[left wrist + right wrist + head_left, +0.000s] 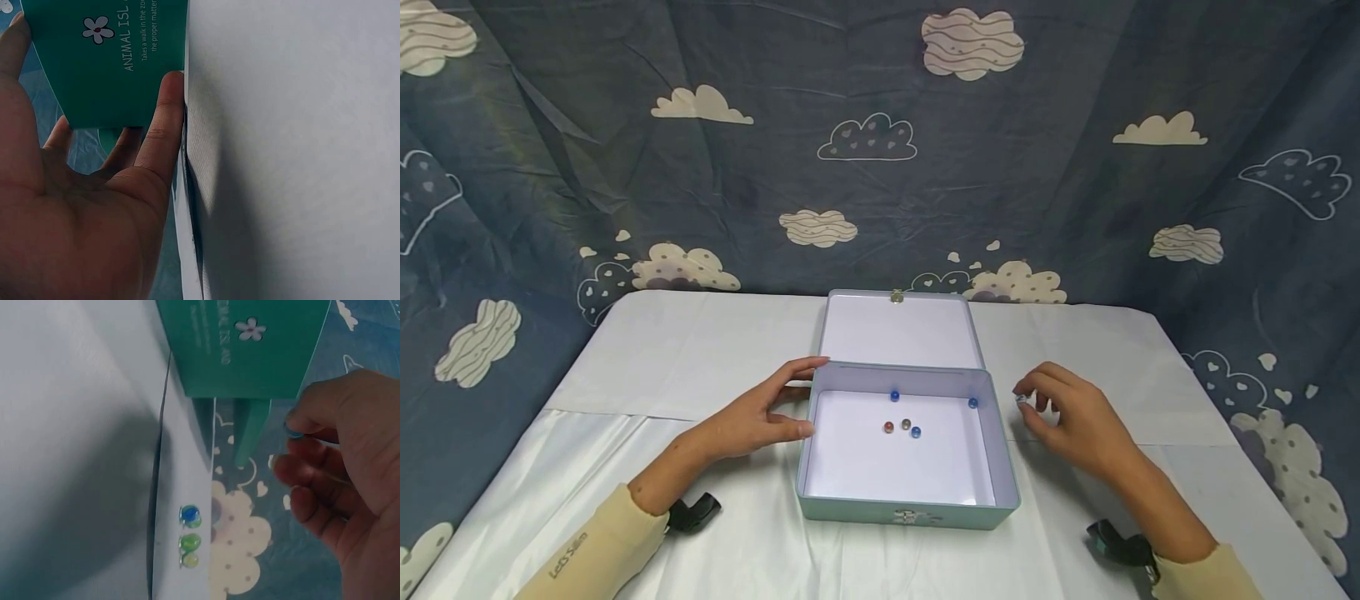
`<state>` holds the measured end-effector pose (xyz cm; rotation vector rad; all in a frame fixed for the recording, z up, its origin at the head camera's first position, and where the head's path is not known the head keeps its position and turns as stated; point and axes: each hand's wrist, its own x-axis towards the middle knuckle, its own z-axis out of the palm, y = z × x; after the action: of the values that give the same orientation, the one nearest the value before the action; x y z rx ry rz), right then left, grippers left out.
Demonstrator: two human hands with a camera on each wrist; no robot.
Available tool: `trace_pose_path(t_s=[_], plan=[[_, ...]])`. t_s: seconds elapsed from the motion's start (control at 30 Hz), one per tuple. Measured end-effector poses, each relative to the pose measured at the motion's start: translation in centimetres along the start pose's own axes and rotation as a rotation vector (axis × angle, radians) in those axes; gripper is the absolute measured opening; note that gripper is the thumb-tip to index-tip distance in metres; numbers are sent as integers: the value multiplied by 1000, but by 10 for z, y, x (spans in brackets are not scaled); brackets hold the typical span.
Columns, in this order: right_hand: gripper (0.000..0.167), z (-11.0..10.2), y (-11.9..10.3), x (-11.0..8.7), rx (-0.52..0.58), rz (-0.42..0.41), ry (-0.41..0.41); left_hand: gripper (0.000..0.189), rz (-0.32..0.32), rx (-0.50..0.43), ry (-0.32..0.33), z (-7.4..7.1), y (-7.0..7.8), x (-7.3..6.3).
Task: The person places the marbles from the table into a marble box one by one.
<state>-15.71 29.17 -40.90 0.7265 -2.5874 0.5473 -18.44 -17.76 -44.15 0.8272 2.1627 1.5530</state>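
Observation:
A light green tin box (842,511) with a white inside stands on the table, its hinged lid (901,331) laid back behind it. Several marbles lie on its floor, among them a red-brown marble (889,427) and a blue marble (973,402). My left hand (756,412) rests against the box's left wall, thumb toward the front and straight fingers farther back. Just right of the box, my right hand (1078,421) pinches a small bluish marble (294,431) between thumb and fingertips, raised off the cloth.
A white cloth (700,358) covers the table. In the right wrist view, blue, green and yellowish marbles (190,542) sit in a row on it. A dark curtain with cloud prints (752,183) hangs behind the table and along its sides.

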Motion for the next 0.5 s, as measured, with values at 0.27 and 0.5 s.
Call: trace_pose_path(t_s=[0.27, 0.5], plan=[[38, -6, -14, 3, 101, 0, 48, 87, 0, 11, 3, 0, -1, 0], [38, -5, -24, 4, 157, -6, 48, 87, 0, 13, -1, -1, -2, 0]])
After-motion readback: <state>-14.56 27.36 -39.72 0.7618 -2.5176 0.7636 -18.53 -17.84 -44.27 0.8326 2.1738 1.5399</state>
